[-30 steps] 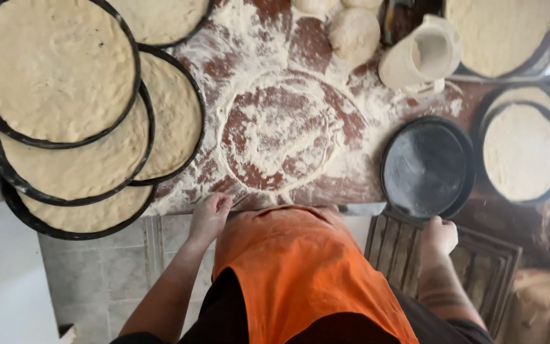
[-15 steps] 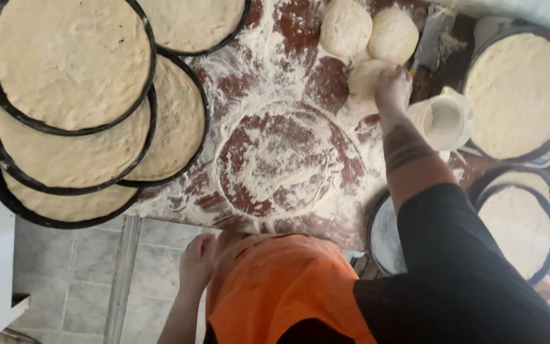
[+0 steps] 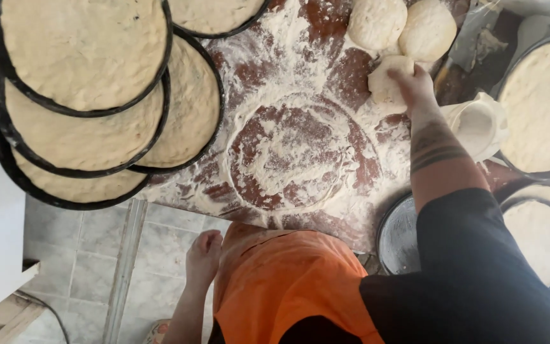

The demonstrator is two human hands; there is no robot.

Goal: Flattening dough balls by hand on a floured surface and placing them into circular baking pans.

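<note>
My right hand [image 3: 416,84] reaches across the floured reddish worktop [image 3: 259,70] and is closed on a small dough ball [image 3: 384,81]. Two larger dough balls [image 3: 377,22] [image 3: 429,28] lie just beyond it, touching each other. A round, flour-dusted patch [image 3: 294,150] marks the middle of the worktop. My left hand [image 3: 204,253] hangs below the worktop's near edge beside my orange apron [image 3: 288,286], fingers curled and holding nothing.
Several black round pans with flattened dough [image 3: 77,57] overlap at the left. More dough-filled pans sit at the right [image 3: 542,102] [image 3: 539,229]. An empty black pan [image 3: 397,241] lies by my right arm, next to a white flour container [image 3: 479,124]. Tiled floor [image 3: 77,261] shows lower left.
My right hand left the worktop's near edge, reached to the far dough balls and closed on the small one. My left hand dropped from the edge to beside the apron.
</note>
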